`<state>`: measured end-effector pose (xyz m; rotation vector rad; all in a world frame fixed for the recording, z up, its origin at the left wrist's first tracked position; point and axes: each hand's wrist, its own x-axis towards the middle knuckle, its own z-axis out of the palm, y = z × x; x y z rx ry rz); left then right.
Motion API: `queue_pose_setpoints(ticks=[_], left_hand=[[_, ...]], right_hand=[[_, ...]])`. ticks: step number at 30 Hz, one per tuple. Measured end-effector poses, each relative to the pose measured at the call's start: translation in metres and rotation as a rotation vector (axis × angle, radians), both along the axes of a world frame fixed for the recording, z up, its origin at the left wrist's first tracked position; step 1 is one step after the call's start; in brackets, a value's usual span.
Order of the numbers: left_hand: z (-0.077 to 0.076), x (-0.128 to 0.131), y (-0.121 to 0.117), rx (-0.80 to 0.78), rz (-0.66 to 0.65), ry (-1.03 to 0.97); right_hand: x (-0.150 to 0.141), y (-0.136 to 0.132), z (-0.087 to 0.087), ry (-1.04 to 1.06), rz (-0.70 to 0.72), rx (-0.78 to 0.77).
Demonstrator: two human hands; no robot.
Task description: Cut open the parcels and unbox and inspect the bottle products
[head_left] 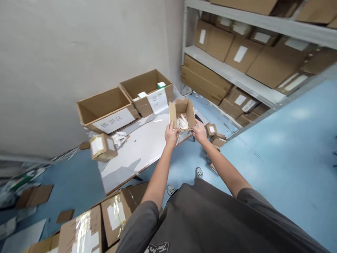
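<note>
Two-handed hold on a small open carton (191, 118), near the right end of the tabletop (142, 142). My left hand (172, 135) grips its near left corner and my right hand (199, 132) its near right corner, leaving the mouth unobstructed. Narrow white pieces (183, 122) lie loose inside. For good control, I should press evenly from both sides, firmly but without bowing the thin walls, and hold the carton level, since a tilt would probably let the contents slide.
</note>
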<state>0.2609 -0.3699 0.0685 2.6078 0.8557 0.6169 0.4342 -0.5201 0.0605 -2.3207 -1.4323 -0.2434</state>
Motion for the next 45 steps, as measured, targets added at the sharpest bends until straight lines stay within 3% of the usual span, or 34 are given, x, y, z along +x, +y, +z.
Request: queue_pose_setpoints(ticks=[5, 10, 15, 20, 24, 28, 32, 35, 39, 45], left_hand=[[-0.007, 0.143, -0.066, -0.012, -0.197, 0.012], [-0.021, 0.257, -0.125, -0.022, -0.35, 0.081], [-0.042, 0.327, -0.156, -0.01, -0.406, 0.184], [-0.066, 0.363, -0.166, -0.004, -0.425, 0.299], [-0.076, 0.366, -0.161, -0.011, -0.436, 0.393], [-0.079, 0.349, -0.148, -0.066, -0.365, 0.421], [-0.074, 0.324, -0.134, -0.09, -0.306, 0.342], [-0.063, 0.303, -0.124, -0.071, -0.247, 0.315], [-0.039, 0.263, -0.104, -0.038, -0.118, 0.286], [0.003, 0.162, -0.057, -0.006, 0.186, 0.217]], right_hand=[[0.108, -0.099, -0.008, -0.009, -0.22, -0.058], [0.195, -0.173, -0.037, 0.0, -0.347, -0.004], [0.248, -0.209, -0.068, 0.023, -0.425, 0.031], [0.276, -0.223, -0.092, 0.135, -0.463, -0.088], [0.286, -0.239, -0.107, 0.248, -0.433, -0.2], [0.286, -0.252, -0.119, 0.284, -0.431, -0.207], [0.283, -0.239, -0.117, 0.249, -0.398, -0.159], [0.28, -0.209, -0.101, 0.199, -0.311, -0.122], [0.27, -0.152, -0.066, 0.122, -0.177, -0.081], [0.224, -0.048, -0.023, 0.049, 0.071, -0.056]])
